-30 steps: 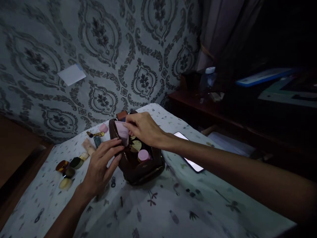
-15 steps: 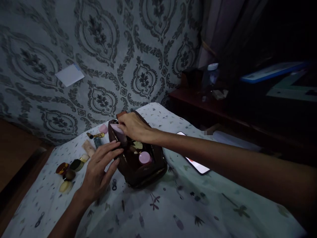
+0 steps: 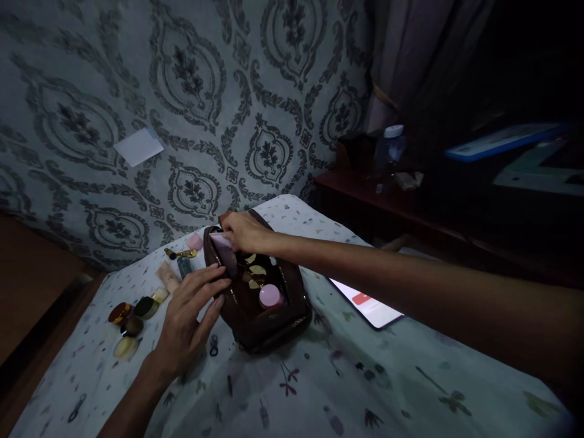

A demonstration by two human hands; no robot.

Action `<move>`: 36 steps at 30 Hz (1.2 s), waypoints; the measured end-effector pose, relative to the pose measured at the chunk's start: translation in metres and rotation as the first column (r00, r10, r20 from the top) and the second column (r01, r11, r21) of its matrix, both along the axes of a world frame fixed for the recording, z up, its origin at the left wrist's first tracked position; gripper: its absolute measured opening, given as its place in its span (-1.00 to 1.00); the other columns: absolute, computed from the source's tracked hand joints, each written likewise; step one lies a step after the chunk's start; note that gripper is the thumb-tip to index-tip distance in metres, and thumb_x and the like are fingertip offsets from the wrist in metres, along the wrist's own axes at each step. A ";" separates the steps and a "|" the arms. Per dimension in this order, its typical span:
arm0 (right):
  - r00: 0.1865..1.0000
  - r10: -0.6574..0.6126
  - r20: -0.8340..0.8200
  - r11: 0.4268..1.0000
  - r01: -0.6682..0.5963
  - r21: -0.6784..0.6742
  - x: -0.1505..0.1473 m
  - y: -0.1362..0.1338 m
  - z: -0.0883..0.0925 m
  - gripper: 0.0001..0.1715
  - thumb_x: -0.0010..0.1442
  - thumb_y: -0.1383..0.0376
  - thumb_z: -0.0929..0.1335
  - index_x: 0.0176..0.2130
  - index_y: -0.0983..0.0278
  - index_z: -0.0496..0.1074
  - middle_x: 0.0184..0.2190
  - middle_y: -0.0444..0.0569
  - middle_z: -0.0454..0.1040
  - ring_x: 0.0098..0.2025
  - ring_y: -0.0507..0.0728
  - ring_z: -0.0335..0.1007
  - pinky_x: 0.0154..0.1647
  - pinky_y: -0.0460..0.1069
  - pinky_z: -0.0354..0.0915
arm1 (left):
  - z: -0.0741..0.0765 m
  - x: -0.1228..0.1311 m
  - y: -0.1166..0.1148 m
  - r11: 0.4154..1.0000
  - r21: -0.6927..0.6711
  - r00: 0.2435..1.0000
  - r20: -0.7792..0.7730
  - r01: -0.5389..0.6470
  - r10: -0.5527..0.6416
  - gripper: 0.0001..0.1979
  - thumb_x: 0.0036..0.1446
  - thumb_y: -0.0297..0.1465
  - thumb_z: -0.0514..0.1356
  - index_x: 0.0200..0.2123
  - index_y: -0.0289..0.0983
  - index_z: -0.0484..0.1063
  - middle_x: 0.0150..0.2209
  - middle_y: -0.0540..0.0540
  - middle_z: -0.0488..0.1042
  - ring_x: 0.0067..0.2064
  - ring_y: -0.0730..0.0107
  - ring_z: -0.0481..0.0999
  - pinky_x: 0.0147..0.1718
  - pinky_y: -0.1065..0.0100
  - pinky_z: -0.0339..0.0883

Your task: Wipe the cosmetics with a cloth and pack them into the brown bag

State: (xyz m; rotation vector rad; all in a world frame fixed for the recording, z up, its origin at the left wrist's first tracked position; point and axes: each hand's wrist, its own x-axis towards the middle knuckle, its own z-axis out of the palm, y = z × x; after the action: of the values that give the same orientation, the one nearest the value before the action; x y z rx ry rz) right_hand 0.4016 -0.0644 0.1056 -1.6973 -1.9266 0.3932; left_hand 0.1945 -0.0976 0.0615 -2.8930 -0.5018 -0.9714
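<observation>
A brown zip bag (image 3: 267, 342) stands unzipped on the bed. My right hand (image 3: 246, 232) reaches over its far left corner, fingers closed on a flat pale pink item (image 3: 223, 248), partly inside the bag; its kind I cannot make out. My left hand (image 3: 189, 313) rests against the bag's left rim, fingers stretched and slightly apart. Inside the bag lie a jar with a pink lid (image 3: 270, 295) and gold-toned pieces (image 3: 256, 272), too dim to name.
Left of the bag lie several cosmetics, among them a beige tube (image 3: 168, 277), an amber-lidded jar (image 3: 119, 312) and a pale yellow jar (image 3: 125, 348). A lit phone (image 3: 374, 307) lies under my right forearm. A bottle (image 3: 391, 146) stands on the dark red table (image 3: 337, 181).
The view has shifted slightly. My right hand keeps the pale pink item at the bag's left side, and more of the bag's inside shows. My left hand stays against the rim.
</observation>
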 end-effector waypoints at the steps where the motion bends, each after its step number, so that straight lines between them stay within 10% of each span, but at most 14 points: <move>1: 1.000 0.008 0.001 1.000 -0.008 0.005 0.000 0.000 -0.001 -0.78 0.25 0.42 0.31 -0.29 0.35 0.58 -0.41 0.00 0.60 -0.31 0.08 0.50 -0.37 -0.14 0.20 | 0.000 0.000 0.000 1.000 0.007 1.000 -0.002 0.002 -0.002 -0.71 0.26 -0.53 0.12 0.02 -0.20 0.41 0.07 -0.19 0.49 0.13 0.17 0.44 0.08 0.14 0.35; 36: 0.982 -0.172 -0.075 0.965 0.153 -0.214 -0.019 0.015 0.004 -0.75 0.19 0.30 0.37 -0.20 0.40 0.58 -0.36 0.12 0.63 -0.32 0.12 0.59 -0.51 -0.17 0.29 | -0.015 -0.006 -0.002 0.994 0.097 0.998 -0.007 -0.056 0.057 -0.69 0.32 -0.52 0.04 0.10 -0.24 0.32 0.14 -0.23 0.40 0.21 0.17 0.32 0.12 0.12 0.32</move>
State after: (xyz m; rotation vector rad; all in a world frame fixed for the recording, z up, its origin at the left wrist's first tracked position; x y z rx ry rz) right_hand 0.3826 -0.0491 0.1096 -1.9186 -1.7141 0.6168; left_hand 0.1884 -0.0995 0.0466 -2.7809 -0.5184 -0.9451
